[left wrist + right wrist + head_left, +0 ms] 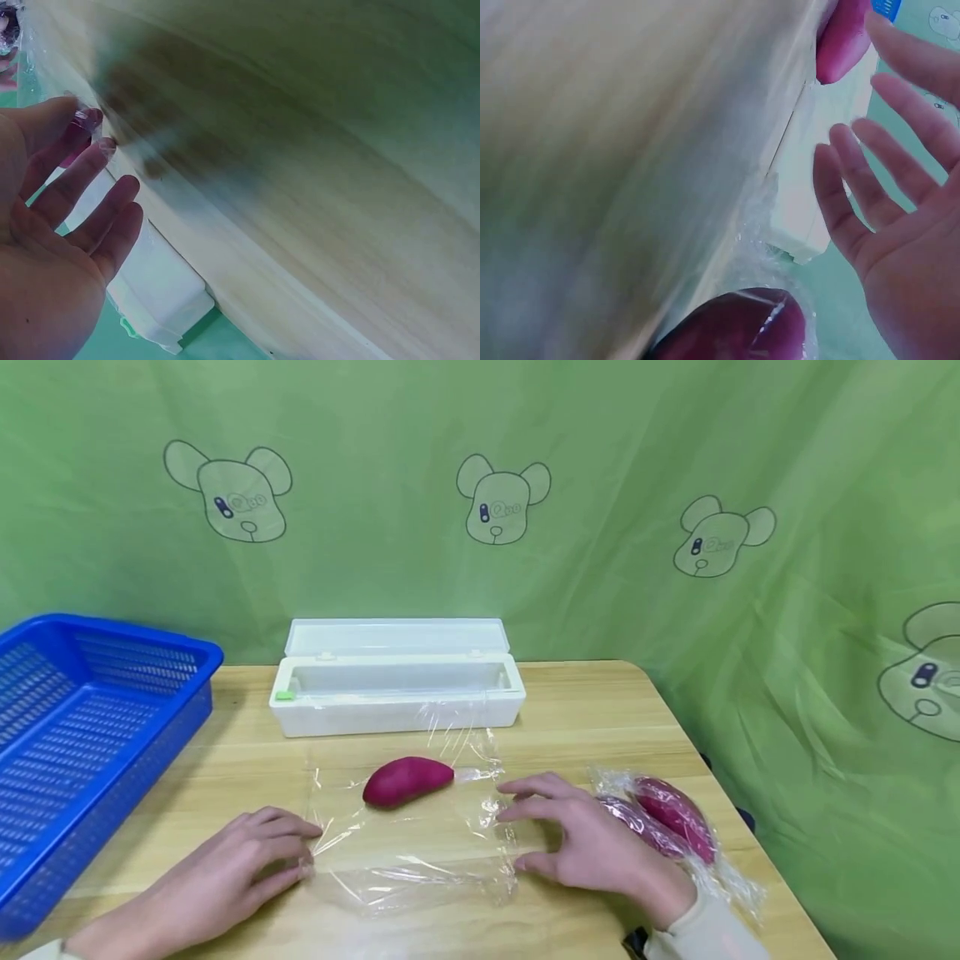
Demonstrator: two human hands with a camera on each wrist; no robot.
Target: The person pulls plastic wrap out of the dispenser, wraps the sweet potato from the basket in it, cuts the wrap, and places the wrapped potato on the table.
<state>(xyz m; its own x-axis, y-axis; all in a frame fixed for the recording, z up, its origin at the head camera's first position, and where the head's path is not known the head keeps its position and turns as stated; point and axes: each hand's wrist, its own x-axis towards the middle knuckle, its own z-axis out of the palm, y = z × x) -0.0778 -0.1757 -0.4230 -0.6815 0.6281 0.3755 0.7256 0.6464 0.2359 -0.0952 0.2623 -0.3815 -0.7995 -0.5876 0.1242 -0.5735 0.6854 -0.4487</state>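
A purple sweet potato (407,782) lies on a sheet of clear cling film (405,877) spread over the table. At the film's left edge is my left hand (238,868), fingers loosely bent and thumb apart from them in the head view; in the left wrist view a bit of film clings at the fingertips (107,146). My right hand (581,835) hovers by the film's right edge, fingers spread. In the right wrist view that hand (907,217) holds nothing. The film reaches back to a white dispenser box (397,714) with its lid raised.
Two film-wrapped sweet potatoes (675,818) lie to the right, beside my right wrist. A blue plastic basket (150,752) stands at the left. Behind the table (600,710) hangs a green curtain (390,560) with bear-head drawings.
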